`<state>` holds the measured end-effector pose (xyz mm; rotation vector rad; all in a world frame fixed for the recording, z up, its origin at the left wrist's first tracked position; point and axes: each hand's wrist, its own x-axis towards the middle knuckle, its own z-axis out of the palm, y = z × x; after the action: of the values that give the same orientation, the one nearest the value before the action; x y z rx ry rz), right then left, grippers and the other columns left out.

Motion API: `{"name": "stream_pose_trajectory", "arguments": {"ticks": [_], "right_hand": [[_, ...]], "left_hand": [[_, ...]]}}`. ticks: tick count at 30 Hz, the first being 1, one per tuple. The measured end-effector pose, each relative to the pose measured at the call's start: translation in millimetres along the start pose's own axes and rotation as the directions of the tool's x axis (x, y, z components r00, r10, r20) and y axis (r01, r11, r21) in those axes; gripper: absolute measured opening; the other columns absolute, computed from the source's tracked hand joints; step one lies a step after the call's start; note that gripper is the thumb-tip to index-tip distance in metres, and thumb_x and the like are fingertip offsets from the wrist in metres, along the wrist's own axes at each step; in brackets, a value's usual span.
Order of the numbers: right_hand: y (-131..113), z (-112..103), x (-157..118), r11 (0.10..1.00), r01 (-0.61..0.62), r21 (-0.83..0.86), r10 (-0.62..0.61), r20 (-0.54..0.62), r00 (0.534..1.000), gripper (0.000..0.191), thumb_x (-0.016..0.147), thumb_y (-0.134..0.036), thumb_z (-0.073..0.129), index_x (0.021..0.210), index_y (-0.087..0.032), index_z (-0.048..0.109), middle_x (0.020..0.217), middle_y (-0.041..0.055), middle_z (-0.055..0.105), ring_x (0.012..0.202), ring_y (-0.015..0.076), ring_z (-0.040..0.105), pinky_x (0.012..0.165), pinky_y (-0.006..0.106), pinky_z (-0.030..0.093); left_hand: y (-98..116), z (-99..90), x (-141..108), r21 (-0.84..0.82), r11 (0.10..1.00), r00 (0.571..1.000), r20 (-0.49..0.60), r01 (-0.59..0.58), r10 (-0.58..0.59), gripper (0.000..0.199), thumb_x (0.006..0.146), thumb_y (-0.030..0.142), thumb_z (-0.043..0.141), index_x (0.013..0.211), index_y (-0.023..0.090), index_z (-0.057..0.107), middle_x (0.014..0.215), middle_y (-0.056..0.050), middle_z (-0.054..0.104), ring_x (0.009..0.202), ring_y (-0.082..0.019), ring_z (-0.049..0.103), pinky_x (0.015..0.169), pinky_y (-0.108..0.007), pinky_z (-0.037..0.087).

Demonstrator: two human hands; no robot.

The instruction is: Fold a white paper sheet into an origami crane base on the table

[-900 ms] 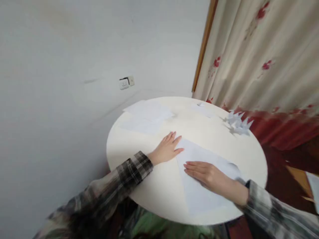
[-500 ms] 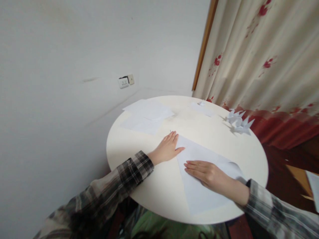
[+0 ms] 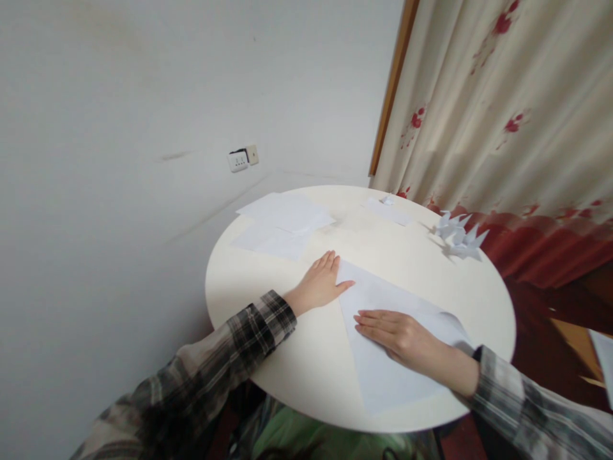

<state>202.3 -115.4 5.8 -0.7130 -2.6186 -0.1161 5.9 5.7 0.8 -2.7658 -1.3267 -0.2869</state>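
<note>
Here both hands lie flat and open, palms down, gripping nothing. The right hand (image 3: 405, 337) presses on the middle of a white sheet (image 3: 383, 377), fingers stretched toward the left edge of the paper. The left hand (image 3: 320, 283) rests at the sheet's far corner, its fingertips on the paper and its heel on the bare table (image 3: 297, 358). The sheet lies on the near half of the round, cream table, one straight edge running from the left hand down toward the table's near rim. Just past the right wrist the paper's right edge lifts a little off the top. Both arms wear plaid sleeves (image 3: 253, 322).

Farther out, a loose stack of papers (image 3: 282, 223) lies at the far left of the table, well apart from the hands. A small scrap (image 3: 389, 209) sits near the far rim. At the far right edge stand two folded paper cranes (image 3: 458, 235), close together. Behind the table runs a white wall with a socket (image 3: 243, 158), and to the right hangs a cream curtain (image 3: 502, 108) with red flowers.
</note>
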Motion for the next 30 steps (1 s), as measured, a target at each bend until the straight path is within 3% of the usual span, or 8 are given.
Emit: {"name": "stream_pose_trajectory", "arguments": {"ticks": [10,19,24,27,30], "right_hand": [[0,-2,0,1.0,0.002,0.005,-0.003,0.01,1.0,0.037,0.085,-0.002,0.035,0.114,-0.007,0.057,0.116,0.0148,0.061,0.119,0.018,0.048,0.095,0.032,0.048],[1,-1,-2,1.0,0.008,0.018,-0.008,0.007,1.0,0.038,0.086,-0.002,0.034,0.116,-0.008,0.056,0.116,0.0142,0.061,0.12,0.0178,0.047,0.095,0.033,0.048],[2,-5,-6,0.999,0.032,0.024,-0.033,0.043,0.999,0.041,0.083,0.0,0.034,0.118,-0.007,0.055,0.118,0.0148,0.06,0.122,0.0179,0.045,0.097,0.034,0.046],[1,-8,-9,0.999,0.043,0.025,-0.044,0.068,0.997,0.042,0.083,0.0,0.035,0.119,-0.007,0.054,0.118,0.0147,0.06,0.122,0.0174,0.044,0.098,0.033,0.046],[0,-10,-11,0.998,0.048,0.028,-0.05,0.082,0.995,0.042,0.083,0.0,0.035,0.119,-0.007,0.054,0.118,0.0149,0.06,0.123,0.0175,0.044,0.098,0.032,0.045]], "left_hand": [[1,-0.7,-1,0.008,1.0,1.0,-0.022,0.005,-0.004,0.077,0.087,0.061,0.025,0.133,0.0,0.032,0.142,-0.021,0.03,0.134,-0.027,0.024,0.107,-0.035,0.022],[5,-9.4,-6,0.113,0.993,0.995,-0.101,0.027,-0.015,0.07,0.088,0.059,0.029,0.126,0.003,0.043,0.133,-0.019,0.044,0.124,-0.027,0.038,0.102,-0.035,0.028],[6,-21.3,-10,0.125,0.992,0.995,-0.09,-0.019,0.031,0.06,0.088,0.056,0.034,0.118,0.007,0.05,0.122,-0.017,0.053,0.111,-0.028,0.046,0.093,-0.037,0.036],[11,-26.6,-13,0.127,0.992,0.998,-0.055,0.007,0.0,0.056,0.088,0.055,0.035,0.113,0.008,0.053,0.111,-0.018,0.058,0.107,-0.029,0.049,0.089,-0.039,0.038],[17,-25.7,-16,0.133,0.99,0.999,-0.02,0.044,-0.041,0.055,0.09,0.053,0.033,0.115,0.007,0.051,0.114,-0.019,0.057,0.103,-0.029,0.054,0.084,-0.038,0.042]]}}
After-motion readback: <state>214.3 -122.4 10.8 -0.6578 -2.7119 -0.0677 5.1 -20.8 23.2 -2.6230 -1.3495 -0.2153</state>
